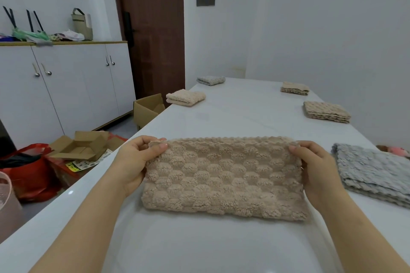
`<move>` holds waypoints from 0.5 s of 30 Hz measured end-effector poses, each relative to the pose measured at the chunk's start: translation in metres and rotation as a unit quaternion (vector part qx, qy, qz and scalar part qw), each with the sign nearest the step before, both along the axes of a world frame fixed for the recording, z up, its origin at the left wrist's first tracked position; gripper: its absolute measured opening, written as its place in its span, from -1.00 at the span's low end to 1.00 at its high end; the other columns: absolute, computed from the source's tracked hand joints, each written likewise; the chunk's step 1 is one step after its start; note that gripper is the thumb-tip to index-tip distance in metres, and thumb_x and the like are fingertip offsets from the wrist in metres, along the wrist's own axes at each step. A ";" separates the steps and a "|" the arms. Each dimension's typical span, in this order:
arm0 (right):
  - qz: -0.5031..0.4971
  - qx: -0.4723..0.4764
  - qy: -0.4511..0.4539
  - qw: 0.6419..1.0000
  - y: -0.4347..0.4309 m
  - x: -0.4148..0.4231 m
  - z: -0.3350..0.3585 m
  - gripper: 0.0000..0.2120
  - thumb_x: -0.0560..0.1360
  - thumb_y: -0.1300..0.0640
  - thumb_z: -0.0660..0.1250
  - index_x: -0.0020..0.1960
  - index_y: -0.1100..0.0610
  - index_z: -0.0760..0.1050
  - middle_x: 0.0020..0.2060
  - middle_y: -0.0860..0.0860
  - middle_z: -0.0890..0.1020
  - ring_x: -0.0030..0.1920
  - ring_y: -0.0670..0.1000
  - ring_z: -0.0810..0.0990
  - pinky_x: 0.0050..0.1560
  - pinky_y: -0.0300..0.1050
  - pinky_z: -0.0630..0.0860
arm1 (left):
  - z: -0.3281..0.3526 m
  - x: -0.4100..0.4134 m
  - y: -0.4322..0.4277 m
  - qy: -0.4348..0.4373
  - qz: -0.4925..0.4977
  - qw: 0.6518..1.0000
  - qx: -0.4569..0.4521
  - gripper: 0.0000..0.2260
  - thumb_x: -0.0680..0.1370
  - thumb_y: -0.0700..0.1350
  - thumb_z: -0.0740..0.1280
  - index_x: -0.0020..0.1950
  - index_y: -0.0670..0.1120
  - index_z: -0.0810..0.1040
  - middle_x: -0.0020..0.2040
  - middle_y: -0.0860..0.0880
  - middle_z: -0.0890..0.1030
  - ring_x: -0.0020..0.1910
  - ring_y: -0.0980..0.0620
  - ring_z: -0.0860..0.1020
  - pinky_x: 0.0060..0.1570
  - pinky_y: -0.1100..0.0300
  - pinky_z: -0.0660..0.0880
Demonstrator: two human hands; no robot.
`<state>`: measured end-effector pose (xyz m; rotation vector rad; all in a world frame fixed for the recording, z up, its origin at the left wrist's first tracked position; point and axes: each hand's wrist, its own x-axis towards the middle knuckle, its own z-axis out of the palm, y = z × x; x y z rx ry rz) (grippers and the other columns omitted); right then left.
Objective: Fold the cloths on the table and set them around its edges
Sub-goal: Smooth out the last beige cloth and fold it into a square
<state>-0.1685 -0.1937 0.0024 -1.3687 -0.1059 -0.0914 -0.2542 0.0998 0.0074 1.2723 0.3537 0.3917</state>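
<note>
left hand (139, 162) and right hand (315, 170) each pinch a top corner of the beige cloth (224, 177), fingers curled on it. small tag under the left thumb, print unreadable. the cloth lies doubled over on the near middle of the white table (233, 111). folded grey cloth (375, 175) just right of it at the edge. far edges: cream cloth (185, 97) and far grey cloth (210, 80) on the left, near tan cloth (326, 111) and far tan cloth (294, 88) on the right, all folded. floor left: open cardboard box (147, 108), contents hidden; flat open box (79, 146); printed sheet (88, 163), text too small; red bag (31, 168) holding something dark.
</note>
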 end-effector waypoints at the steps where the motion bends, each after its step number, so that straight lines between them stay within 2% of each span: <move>1: 0.001 0.014 -0.006 1.000 -0.001 -0.001 0.001 -0.79 0.46 0.33 0.29 -0.30 0.11 0.45 -0.51 -0.11 0.55 -0.44 -0.01 0.48 -0.47 -0.18 0.40 | 0.000 -0.001 0.001 0.011 -0.014 1.000 0.004 -0.84 0.43 -0.37 0.35 -0.26 -0.15 0.48 -0.31 -0.06 0.59 -0.43 0.09 0.60 -0.44 0.28 0.56; 3: 0.008 0.034 -0.019 0.999 -0.004 -0.002 0.002 -0.79 0.47 0.35 0.26 -0.29 0.12 0.44 -0.50 -0.12 0.57 -0.47 -0.09 0.54 -0.52 -0.23 0.50 | 0.000 -0.003 0.004 0.041 -0.045 0.998 0.030 -0.84 0.43 -0.39 0.35 -0.26 -0.15 0.49 -0.36 -0.06 0.58 -0.48 0.08 0.56 -0.49 0.29 0.52; 5: 0.012 0.040 -0.033 0.999 -0.004 -0.003 0.004 -0.78 0.48 0.35 0.25 -0.29 0.12 0.44 -0.49 -0.12 0.59 -0.47 -0.12 0.55 -0.50 -0.23 0.53 | 0.000 -0.004 0.006 0.062 -0.067 0.993 0.075 -0.84 0.41 -0.39 0.37 -0.24 -0.15 0.51 -0.32 -0.10 0.57 -0.42 0.03 0.54 -0.41 0.22 0.51; 8: 0.003 0.030 -0.053 0.998 -0.001 -0.001 0.005 -0.79 0.47 0.34 0.27 -0.29 0.11 0.47 -0.46 -0.13 0.59 -0.31 -0.04 0.55 -0.25 -0.11 0.53 | 0.001 -0.004 0.006 0.058 -0.049 0.989 0.126 -0.85 0.40 -0.38 0.39 -0.23 -0.15 0.52 -0.29 -0.10 0.54 -0.31 -0.02 0.48 -0.25 0.18 0.42; 11: -0.012 0.013 -0.062 0.998 0.002 -0.003 0.006 -0.81 0.47 0.33 0.29 -0.26 0.12 0.49 -0.37 -0.08 0.58 -0.20 -0.02 0.51 -0.06 -0.08 0.43 | 0.003 -0.004 0.004 0.025 0.004 0.986 0.167 -0.83 0.38 -0.36 0.43 -0.27 -0.13 0.52 -0.40 0.00 0.55 -0.39 0.09 0.50 -0.42 0.31 0.42; 13: -0.012 0.008 -0.070 0.997 0.002 -0.005 0.008 -0.84 0.48 0.32 0.29 -0.23 0.12 0.49 -0.32 -0.03 0.55 -0.22 -0.04 0.50 -0.11 -0.16 0.41 | 0.005 -0.004 0.003 -0.004 0.033 0.983 0.180 -0.82 0.37 -0.35 0.45 -0.28 -0.13 0.50 -0.40 -0.02 0.52 -0.46 0.13 0.47 -0.53 0.36 0.39; 15: -0.010 0.005 -0.077 0.997 0.002 -0.005 0.010 -0.86 0.48 0.30 0.29 -0.21 0.12 0.49 -0.30 -0.02 0.54 -0.25 -0.06 0.50 -0.18 -0.20 0.40 | 0.007 -0.005 0.003 -0.031 0.051 0.981 0.185 -0.80 0.35 -0.36 0.45 -0.27 -0.12 0.49 -0.34 -0.07 0.49 -0.44 0.08 0.43 -0.56 0.38 0.38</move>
